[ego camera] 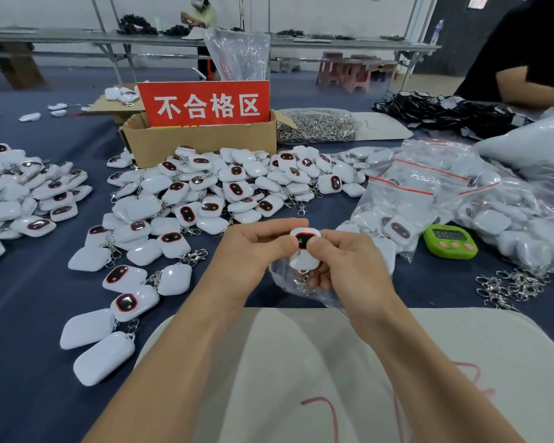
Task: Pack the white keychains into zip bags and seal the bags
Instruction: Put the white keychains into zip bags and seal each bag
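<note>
1. The left hand (263, 247) pinches the top edge of one keychain (304, 251) between thumb and curled fingers
2. The right hand (343, 266) grips the same keychain, thumb pressed on its dark face, fingers curled underneath
3. The keychain is held above the near edge of the table (29, 314), dark face up, with a red light at its top
4. A clear bag (285, 282) hangs crumpled under both hands; the keychain's metal clasp shows through the plastic, but I cannot tell how far in the body sits
5. A loose pile (205, 193) of white keychains lies just beyond the hands, with a second heap (23, 193) at far left
6. Behind the pile stands a box (199, 142) with a red sign (205, 103)
7. Filled bags (429, 193) with red zip strips are stacked to the right, a green timer (450, 241) touching them
8. Loose clasps (509, 286) lie near the right edge
9. Another person's arm (525, 81) rests at far right
</note>
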### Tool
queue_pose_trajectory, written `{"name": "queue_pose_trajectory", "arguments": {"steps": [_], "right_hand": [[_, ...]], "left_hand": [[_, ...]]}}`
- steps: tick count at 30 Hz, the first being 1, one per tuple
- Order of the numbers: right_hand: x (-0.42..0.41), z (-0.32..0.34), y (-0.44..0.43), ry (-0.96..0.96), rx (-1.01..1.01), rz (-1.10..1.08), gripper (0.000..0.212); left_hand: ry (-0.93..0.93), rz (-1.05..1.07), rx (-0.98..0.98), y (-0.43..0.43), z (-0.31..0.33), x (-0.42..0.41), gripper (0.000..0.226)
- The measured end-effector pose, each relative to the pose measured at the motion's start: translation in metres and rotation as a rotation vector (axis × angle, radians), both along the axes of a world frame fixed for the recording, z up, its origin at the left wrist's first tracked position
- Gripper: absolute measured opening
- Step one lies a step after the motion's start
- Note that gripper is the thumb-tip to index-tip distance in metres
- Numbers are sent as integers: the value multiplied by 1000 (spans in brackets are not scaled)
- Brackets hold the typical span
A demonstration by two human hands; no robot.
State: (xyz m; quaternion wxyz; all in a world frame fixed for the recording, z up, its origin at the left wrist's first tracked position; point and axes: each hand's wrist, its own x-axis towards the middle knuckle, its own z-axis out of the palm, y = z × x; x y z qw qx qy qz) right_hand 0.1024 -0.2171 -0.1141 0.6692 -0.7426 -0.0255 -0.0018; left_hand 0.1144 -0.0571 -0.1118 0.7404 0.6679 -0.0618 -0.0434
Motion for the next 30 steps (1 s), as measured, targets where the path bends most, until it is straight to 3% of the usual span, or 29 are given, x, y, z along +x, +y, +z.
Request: {"name": "queue_pose_trajectory", "arguments": {"steps": [5,8,13,24,30], "right_hand": [[0,1,2,11,19,87,28],[0,1,3,57,67,129,14],[0,0,0,72,48,139,9],[-6,6,5,39,89,91,28],[-7,8,4,-24,72,20,18]], "left_hand": [[23,127,-2,-6,1,-4,25],[32,183,-9,-9,1,-5,25],[-3,228,28,-15,1,-6,22],[-18,177,-24,-14,4,-6,23],[-52,236,-61,-12,4,-5,26]]}}
